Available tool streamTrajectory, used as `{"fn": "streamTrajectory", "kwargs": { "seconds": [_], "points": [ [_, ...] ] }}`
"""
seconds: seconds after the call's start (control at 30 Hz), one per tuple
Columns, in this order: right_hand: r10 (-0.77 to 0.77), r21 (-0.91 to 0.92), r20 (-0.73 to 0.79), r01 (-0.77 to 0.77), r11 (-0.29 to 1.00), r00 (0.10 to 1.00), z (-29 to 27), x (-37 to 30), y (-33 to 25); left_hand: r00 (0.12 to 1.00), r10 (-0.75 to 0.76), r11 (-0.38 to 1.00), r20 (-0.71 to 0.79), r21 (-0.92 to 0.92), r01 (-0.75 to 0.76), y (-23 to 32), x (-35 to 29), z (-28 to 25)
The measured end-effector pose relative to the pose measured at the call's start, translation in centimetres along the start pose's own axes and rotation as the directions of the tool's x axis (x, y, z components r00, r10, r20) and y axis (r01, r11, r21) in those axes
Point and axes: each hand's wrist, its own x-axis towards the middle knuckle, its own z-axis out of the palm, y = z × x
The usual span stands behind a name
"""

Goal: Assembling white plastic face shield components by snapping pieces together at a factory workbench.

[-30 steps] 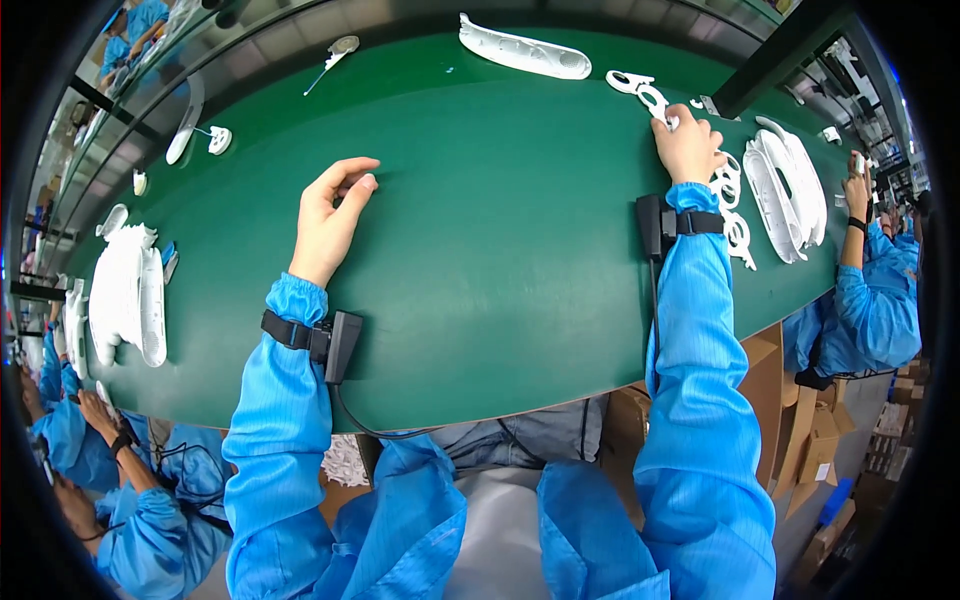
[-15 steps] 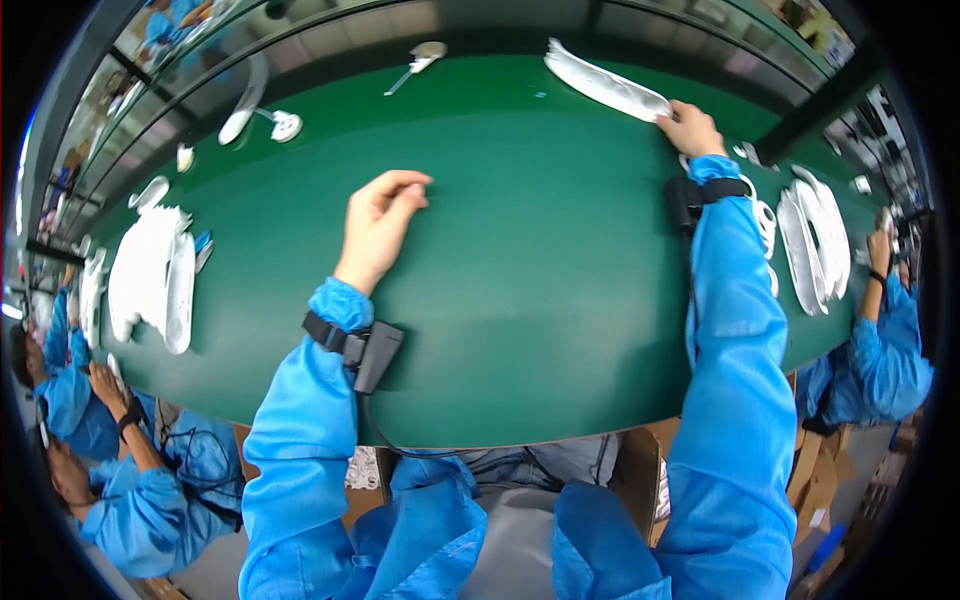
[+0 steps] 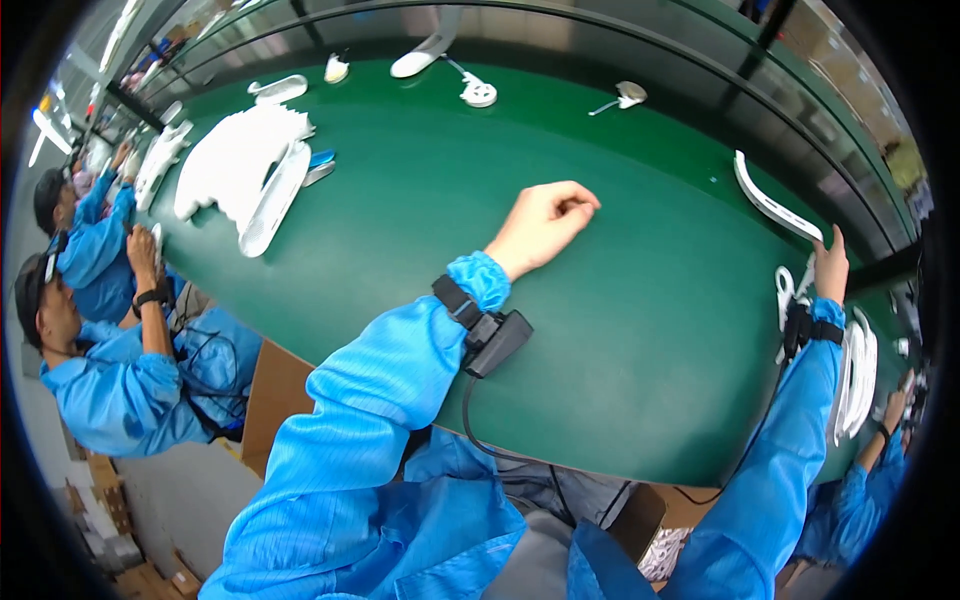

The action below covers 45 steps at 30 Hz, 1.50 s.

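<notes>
At the far right, my right hand (image 3: 830, 262) is closed at the near end of a long, curved white plastic shell (image 3: 772, 204). The shell shows as a narrow band with dark slots, its other end pointing away from me. My left hand (image 3: 545, 225) hovers around the middle of the green table, fingers loosely curled and nothing visible in them. Beside my right wrist lie white ring-shaped parts (image 3: 785, 293). A stack of long white shells (image 3: 857, 375) sits nearer me, partly hidden by my right sleeve.
White shells (image 3: 235, 165) are piled on the table's (image 3: 620, 340) left, beside a blue-and-white piece (image 3: 320, 168). Along the far side lie a white round part (image 3: 479, 93) and a small part with a stem (image 3: 630, 95). Co-workers (image 3: 150, 370) sit at the left and right.
The view has swung left, so the table shifts rightward in the picture. The white shell at my right hand has tilted from its hollow face to a narrow edge. My left hand's fingers have curled in.
</notes>
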Motion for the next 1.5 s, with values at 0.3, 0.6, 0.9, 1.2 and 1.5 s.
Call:
{"fn": "streamTrajectory", "kwargs": {
  "seconds": [0.3,0.6,0.9,1.2,1.5],
  "points": [
    [0.391,0.631,0.170,-0.405,0.661,0.904,-7.8,-8.5,-8.2,1.000,0.017,0.997,-0.020,-0.074,-0.019,-0.8,-0.3,-1.3],
    [-0.003,0.762,0.535,-0.481,0.434,0.845,-4.9,-16.0,-20.0,0.997,0.054,0.993,-0.061,-0.105,-0.061,-0.9,0.5,-1.7],
    [-0.268,0.786,0.348,-0.123,0.606,0.898,-4.4,-17.1,-20.3,0.777,0.589,0.420,-0.223,0.906,-0.058,-5.9,9.5,-16.7],
    [-0.293,0.724,0.336,-0.046,0.688,0.895,-3.9,-16.3,-19.9,0.741,-0.156,0.308,-0.653,0.681,0.665,-7.4,17.7,-19.5],
    [-0.325,0.772,0.280,-0.010,0.636,0.904,-2.9,-16.7,-20.3,0.588,0.404,0.915,-0.701,0.303,-0.267,-2.6,16.2,-22.7]
  ]
}}
